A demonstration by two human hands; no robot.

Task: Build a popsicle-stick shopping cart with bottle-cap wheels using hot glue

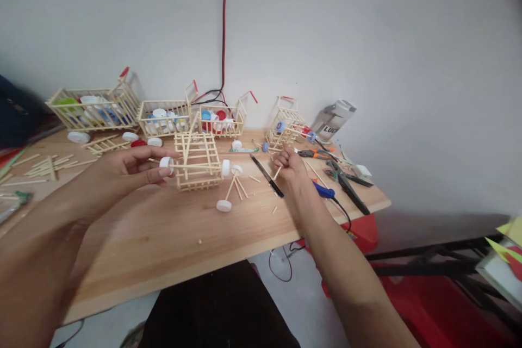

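Note:
My left hand (pixel 132 167) pinches a white bottle-cap wheel (pixel 166 165) on a small cart frame (pixel 198 174) built of thin wooden sticks. The frame lies on its side, with another white cap (pixel 225 167) at its right end. Beyond the pen, my right hand (pixel 290 166) is closed, and a short wooden stick (pixel 277 173) pokes out from under its fingers. Between the hands, an axle piece of sticks (pixel 230 187) with white caps rests on the table. A black pen (pixel 267 175) lies just left of my right hand.
Finished stick carts full of bottle caps, such as the large one (pixel 95 111), stand along the wall. Pliers (pixel 314 153), cutters (pixel 346 187) and a blue-handled corded tool (pixel 324 190) lie on the right. Loose sticks (pixel 51 167) are scattered left. The wooden table (pixel 163 250) ends near my lap.

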